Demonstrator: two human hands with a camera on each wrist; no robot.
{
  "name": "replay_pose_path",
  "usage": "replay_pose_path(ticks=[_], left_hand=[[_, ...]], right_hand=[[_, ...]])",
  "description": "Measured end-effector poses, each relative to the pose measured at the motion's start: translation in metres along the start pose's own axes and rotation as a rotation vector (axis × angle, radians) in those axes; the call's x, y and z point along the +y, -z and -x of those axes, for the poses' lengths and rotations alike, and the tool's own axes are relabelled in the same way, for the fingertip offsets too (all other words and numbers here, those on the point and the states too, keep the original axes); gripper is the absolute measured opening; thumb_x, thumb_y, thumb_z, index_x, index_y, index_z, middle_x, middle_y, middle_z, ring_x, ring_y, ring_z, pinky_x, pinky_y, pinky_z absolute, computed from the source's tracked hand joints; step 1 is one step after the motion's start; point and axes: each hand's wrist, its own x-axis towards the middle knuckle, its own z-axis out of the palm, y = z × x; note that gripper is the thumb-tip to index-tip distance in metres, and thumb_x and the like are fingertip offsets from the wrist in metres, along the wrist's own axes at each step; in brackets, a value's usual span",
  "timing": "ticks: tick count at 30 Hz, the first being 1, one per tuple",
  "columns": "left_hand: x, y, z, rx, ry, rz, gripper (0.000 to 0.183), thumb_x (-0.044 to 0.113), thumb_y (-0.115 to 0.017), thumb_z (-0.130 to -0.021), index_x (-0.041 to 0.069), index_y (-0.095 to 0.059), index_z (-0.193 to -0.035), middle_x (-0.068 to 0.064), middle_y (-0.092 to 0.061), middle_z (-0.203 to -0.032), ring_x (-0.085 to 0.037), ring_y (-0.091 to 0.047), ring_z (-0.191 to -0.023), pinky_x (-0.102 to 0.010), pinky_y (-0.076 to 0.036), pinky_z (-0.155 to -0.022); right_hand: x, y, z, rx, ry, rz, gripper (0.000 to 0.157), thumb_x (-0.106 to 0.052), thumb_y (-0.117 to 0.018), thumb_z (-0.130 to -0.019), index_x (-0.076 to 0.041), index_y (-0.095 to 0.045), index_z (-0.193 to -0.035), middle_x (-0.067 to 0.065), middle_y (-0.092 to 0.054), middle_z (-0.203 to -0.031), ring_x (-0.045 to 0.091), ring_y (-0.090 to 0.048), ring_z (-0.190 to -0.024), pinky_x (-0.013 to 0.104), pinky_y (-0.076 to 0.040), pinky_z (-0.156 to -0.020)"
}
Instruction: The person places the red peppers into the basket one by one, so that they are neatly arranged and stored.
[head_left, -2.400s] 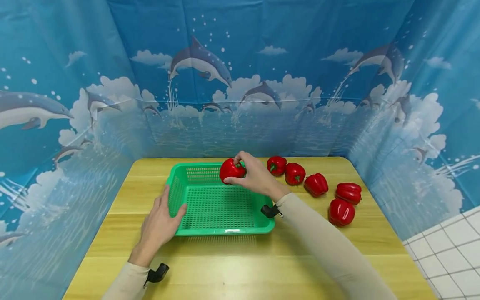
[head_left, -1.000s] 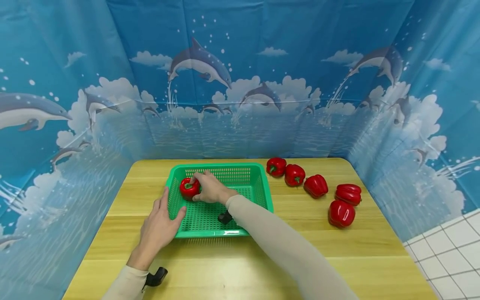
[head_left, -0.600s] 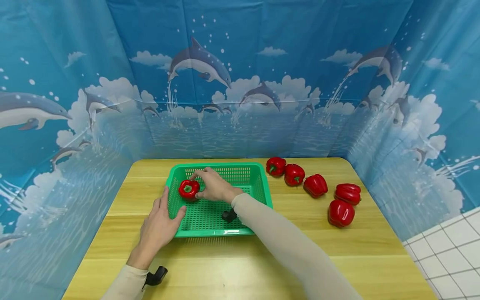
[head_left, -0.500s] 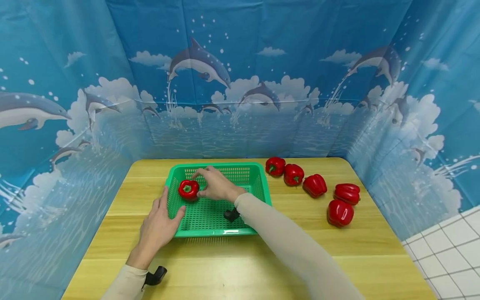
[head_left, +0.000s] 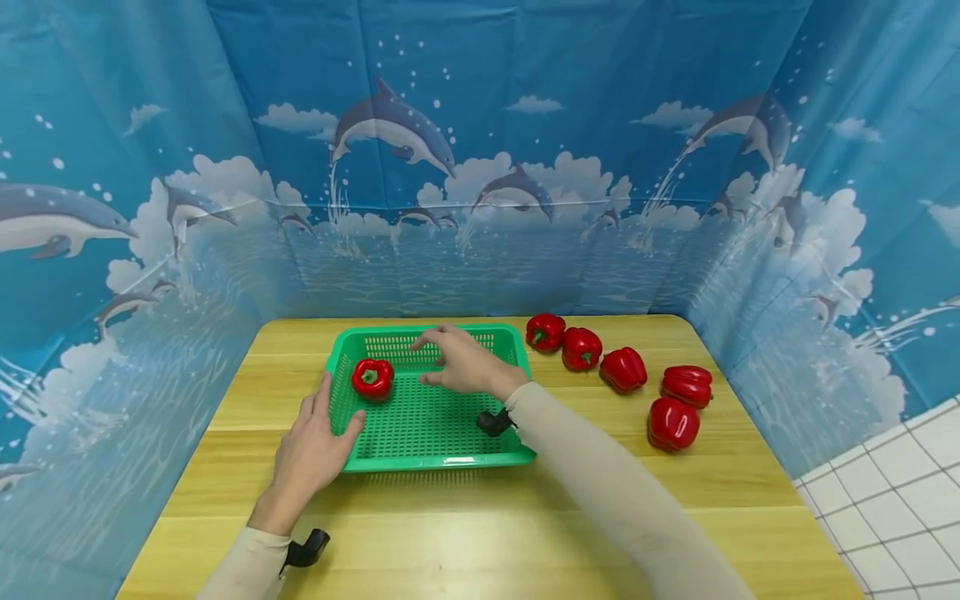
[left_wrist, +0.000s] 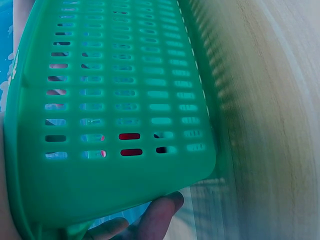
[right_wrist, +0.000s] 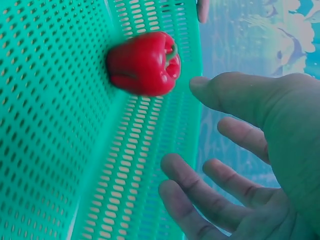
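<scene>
A red bell pepper (head_left: pixel 377 385) with a green stem sits at the left end inside the green perforated basket (head_left: pixel 435 461). To its right, over the basket, my right hand (head_left: pixel 468 364) is spread with a gap between thumb and fingers and holds nothing. The right wrist view shows the same pepper (right_wrist: pixel 140 65) apart from the fingertips. My left hand (head_left: pixel 309 452) lies along the basket's left side with fingers extended and thumb spread near its front corner. In the left wrist view, its fingers (left_wrist: pixel 157 217) touch the bottom of the basket wall (left_wrist: pixel 100 182).
Several more red bell peppers lie on the wooden table (head_left: pixel 450 533) to the right of the basket: one (head_left: pixel 545 333) near its back corner, another (head_left: pixel 673 425) farther right toward the front. A blue dolphin-print curtain (head_left: pixel 465 275) closes off the back and sides.
The right hand carried the pepper leftward into the basket's left end, released it, then drew back up and right. The left hand has stayed at the basket's side.
</scene>
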Motion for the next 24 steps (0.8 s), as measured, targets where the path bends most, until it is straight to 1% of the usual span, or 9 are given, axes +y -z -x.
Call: replay_pose_path(ticks=[2,5,8,13,19,24], left_hand=[[-0.001,0.0,0.0,-0.001,0.001,0.001,0.101,0.059,-0.06,-0.117,0.013,-0.006,-0.19,-0.036,-0.044,-0.177,-0.051,-0.077,-0.101,-0.048,-0.056,-0.063],[-0.001,-0.002,0.0,-0.005,0.002,-0.002,0.101,0.057,-0.061,-0.117,0.012,-0.007,-0.19,-0.037,-0.044,-0.176,-0.05,-0.077,-0.098,-0.046,-0.055,-0.062],[-0.002,-0.003,0.0,-0.014,0.008,-0.003,0.101,0.056,-0.062,-0.117,0.013,-0.006,-0.19,-0.036,-0.044,-0.176,-0.047,-0.076,-0.093,-0.046,-0.055,-0.061],[-0.001,-0.001,0.0,-0.012,0.018,0.002,0.101,0.058,-0.061,-0.117,0.014,-0.006,-0.19,-0.036,-0.043,-0.177,-0.04,-0.071,-0.083,-0.042,-0.05,-0.058],[-0.001,0.0,0.0,-0.005,0.006,-0.007,0.101,0.057,-0.061,-0.118,0.012,-0.007,-0.19,-0.036,-0.045,-0.176,-0.041,-0.073,-0.087,-0.041,-0.05,-0.059],[-0.002,0.0,0.001,0.008,-0.008,-0.002,0.099,0.056,-0.061,-0.118,0.012,-0.008,-0.19,-0.037,-0.046,-0.175,-0.049,-0.076,-0.098,-0.045,-0.054,-0.061]], right_hand=[[0.004,0.003,0.006,0.015,0.001,0.009,0.052,-0.028,-0.086,-0.109,-0.022,-0.069,-0.158,0.016,-0.053,-0.173,0.029,-0.079,-0.124,0.048,-0.065,-0.109],[0.01,0.007,0.017,0.042,0.003,0.02,0.051,-0.028,-0.087,-0.109,-0.022,-0.07,-0.157,0.014,-0.057,-0.169,0.027,-0.08,-0.123,0.049,-0.065,-0.109],[0.017,0.011,0.028,0.071,0.004,0.041,0.052,-0.029,-0.088,-0.108,-0.021,-0.071,-0.156,0.014,-0.059,-0.167,0.027,-0.08,-0.125,0.05,-0.066,-0.11],[0.026,0.022,0.047,0.113,0.002,0.038,0.05,-0.029,-0.086,-0.109,-0.02,-0.071,-0.156,0.013,-0.061,-0.165,0.03,-0.079,-0.13,0.052,-0.066,-0.111],[0.04,0.027,0.074,0.16,0.01,0.027,0.044,-0.025,-0.085,-0.11,-0.016,-0.074,-0.151,0.013,-0.064,-0.16,0.034,-0.08,-0.128,0.055,-0.066,-0.11],[0.05,0.029,0.096,0.206,0.037,0.031,0.041,-0.023,-0.085,-0.11,-0.014,-0.075,-0.148,0.015,-0.069,-0.153,0.04,-0.079,-0.127,0.059,-0.066,-0.108]])
